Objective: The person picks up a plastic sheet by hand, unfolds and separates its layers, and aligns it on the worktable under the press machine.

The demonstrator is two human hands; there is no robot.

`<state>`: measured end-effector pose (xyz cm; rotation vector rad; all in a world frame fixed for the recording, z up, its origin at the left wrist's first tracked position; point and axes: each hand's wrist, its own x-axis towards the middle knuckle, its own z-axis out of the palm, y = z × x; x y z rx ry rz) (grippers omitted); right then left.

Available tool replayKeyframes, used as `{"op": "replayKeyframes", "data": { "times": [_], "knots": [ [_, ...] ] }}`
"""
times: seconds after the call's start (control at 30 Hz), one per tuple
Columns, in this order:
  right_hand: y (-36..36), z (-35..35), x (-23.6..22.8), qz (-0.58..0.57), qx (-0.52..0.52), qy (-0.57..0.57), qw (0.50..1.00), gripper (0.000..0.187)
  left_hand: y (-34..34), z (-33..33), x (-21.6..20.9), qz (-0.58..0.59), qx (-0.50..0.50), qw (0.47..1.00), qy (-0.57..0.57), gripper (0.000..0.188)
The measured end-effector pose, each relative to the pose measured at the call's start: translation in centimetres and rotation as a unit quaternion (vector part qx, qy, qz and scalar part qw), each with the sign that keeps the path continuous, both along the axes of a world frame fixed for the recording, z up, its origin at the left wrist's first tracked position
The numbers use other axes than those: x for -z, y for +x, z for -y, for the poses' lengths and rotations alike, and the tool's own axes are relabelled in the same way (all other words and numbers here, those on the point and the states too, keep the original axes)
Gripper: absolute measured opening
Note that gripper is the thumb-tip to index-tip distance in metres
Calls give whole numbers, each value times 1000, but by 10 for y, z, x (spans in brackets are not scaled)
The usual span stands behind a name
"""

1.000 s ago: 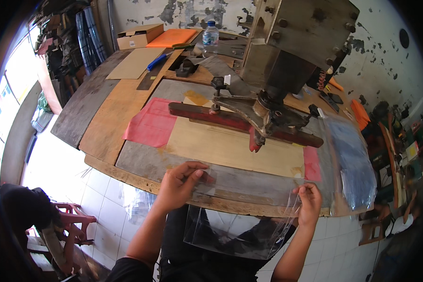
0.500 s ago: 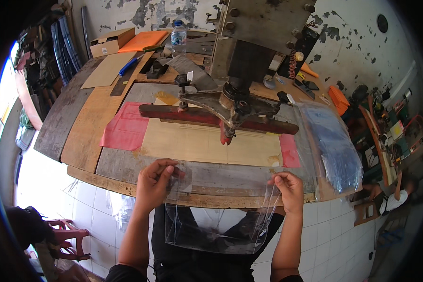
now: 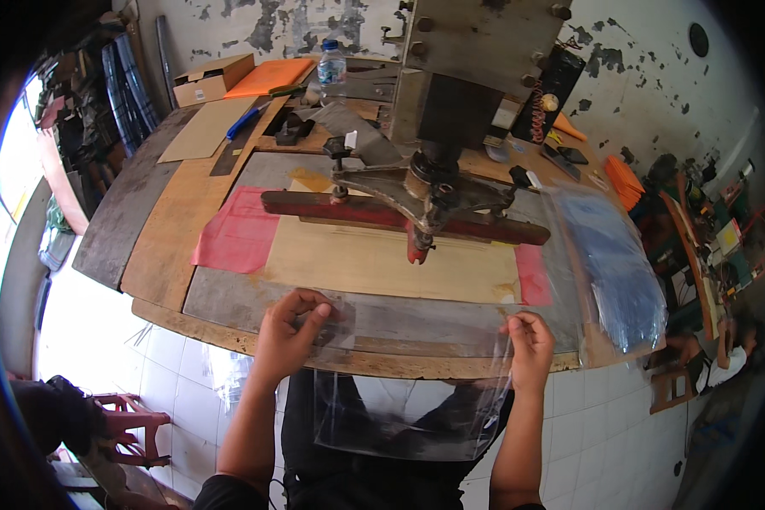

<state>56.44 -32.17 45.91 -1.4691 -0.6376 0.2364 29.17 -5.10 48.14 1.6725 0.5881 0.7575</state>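
A clear plastic bag (image 3: 408,416) with creased sides hangs in front of my lap, its upper part over the table's front edge. At its upper left corner, my left hand (image 3: 293,333) pinches the film between thumb and fingers. My right hand (image 3: 529,344) grips the upper right corner the same way. Beyond my hands, a press with a long red-and-dark bar (image 3: 340,204) hangs over a cream sheet (image 3: 382,272). Pink sheets (image 3: 242,234) show at both ends of the cream one.
A stack of clear bluish plastic pieces (image 3: 616,272) lies at the table's right. Far left are a cardboard box (image 3: 212,79), a blue cutter knife (image 3: 242,123) and a water bottle (image 3: 332,70). A red stool (image 3: 136,425) stands on the floor at left; another person (image 3: 722,353) sits far right.
The whole view has shifted slightly, so the scene sits a little further right. Both hands keep hold of the plastic bag's corners, with hardly any movement relative to the table.
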Motion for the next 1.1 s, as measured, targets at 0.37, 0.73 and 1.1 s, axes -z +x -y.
{"op": "replayKeyframes", "data": {
  "times": [0.37, 0.73, 1.1],
  "knots": [
    [2, 3, 2, 16, 50, 3, 999, 15, 0, -2, -7, -52, 20, 982, 181, 18],
    [-1, -1, -8, 23, 44, -34, 998, 19, -1, -7, -6, -30, 40, 993, 109, 16],
    [3, 1, -5, 19, 9, -24, 1000, 20, -2, -6, 2, 12, 38, 999, 4, 19]
  ]
}}
